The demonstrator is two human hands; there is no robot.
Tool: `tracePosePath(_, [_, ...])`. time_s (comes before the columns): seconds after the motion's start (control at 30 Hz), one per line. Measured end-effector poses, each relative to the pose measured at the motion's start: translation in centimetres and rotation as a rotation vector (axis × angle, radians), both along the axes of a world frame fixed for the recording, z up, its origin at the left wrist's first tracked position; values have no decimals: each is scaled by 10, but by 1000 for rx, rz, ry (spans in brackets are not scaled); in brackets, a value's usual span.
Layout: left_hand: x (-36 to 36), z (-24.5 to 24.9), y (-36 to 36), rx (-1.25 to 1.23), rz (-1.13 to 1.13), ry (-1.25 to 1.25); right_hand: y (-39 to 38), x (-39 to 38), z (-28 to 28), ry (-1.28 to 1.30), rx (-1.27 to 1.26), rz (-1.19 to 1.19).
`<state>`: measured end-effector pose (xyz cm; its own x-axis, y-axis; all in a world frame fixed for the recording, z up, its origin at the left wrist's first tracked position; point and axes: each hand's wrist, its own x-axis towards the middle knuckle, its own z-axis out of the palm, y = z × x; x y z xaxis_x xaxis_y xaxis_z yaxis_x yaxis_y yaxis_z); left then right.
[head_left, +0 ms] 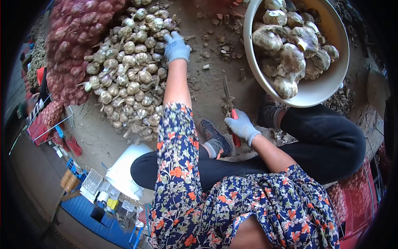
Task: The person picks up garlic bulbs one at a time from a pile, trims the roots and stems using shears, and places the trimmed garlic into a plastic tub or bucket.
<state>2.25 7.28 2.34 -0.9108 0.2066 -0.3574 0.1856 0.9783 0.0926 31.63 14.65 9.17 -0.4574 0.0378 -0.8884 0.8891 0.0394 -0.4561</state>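
Observation:
My left hand [177,48], in a pale grey-blue glove, reaches to the right edge of a heap of garlic bulbs [128,79]. Its fingers are apart over the bulbs, and a dry stem pokes out beside the fingertips. My right hand [243,126], gloved too, is closed round the red handle of a knife [227,94] above my foot. The narrow, dirty-looking blade points away from me. Large garlic bulbs [304,39] lie in a pale round basin [257,68] at the upper right.
A red mesh sack [78,45] full of garlic stands left of the heap. Beside my knee is a white bucket [126,172]. Scraps of skin and stem [222,39] litter the dirt floor. Another person [31,106] shows at the far left. Red sacks [354,199] lie at the lower right.

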Motion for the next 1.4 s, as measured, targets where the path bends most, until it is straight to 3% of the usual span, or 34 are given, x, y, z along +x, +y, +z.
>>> tracePosePath(0.03, [-9,-13,3,7,-3,-15,0,0,-3,-15,7,-3])
tracePosePath(0.1, [-16,-29,5,-206,-74,-178,2,0,-2,16,9,2])
tracePosePath(0.17, [-18,-40,-12,-200,2,-210,10,-13,5,49,119,80])
tracePosePath(0.23, [1,-38,-40,331,-39,-347,14,-24,11,121,239,161])
tracePosePath(0.3, [39,17,-40,243,-138,-281,22,-38,26,122,210,184])
tracePosePath(0.37, [65,40,-45,370,-164,-234,27,-44,26,159,235,231])
tracePosePath(0.57, [100,107,-33,249,-250,-194,30,-48,32,387,258,328])
tracePosePath(0.7, [108,120,-47,177,-253,34,35,-41,42,478,263,23])
tracePosePath(0.77, [104,106,-69,735,36,-58,44,-37,51,480,275,117])
tracePosePath(0.8, [115,109,-73,1312,379,-401,43,-32,55,487,284,177])
tracePosePath(0.83, [121,111,-77,1628,396,-520,40,-27,59,488,291,240])
tracePosePath(0.9, [136,126,-74,1856,502,-593,31,-20,61,520,305,312])
tracePosePath(0.97, [143,130,-72,1901,466,-586,28,-18,60,552,321,383])
tracePosePath(1.03, [148,132,-73,1941,428,-591,29,-19,59,789,563,462])
tracePosePath(1.1, [152,125,-78,1871,339,-507,30,-26,68,763,598,496])
tracePosePath(1.3, [165,126,-72,1960,401,-525,28,-33,83,768,725,662])
tracePosePath(1.4, [161,131,-74,1744,365,-513,31,-36,81,675,751,740])
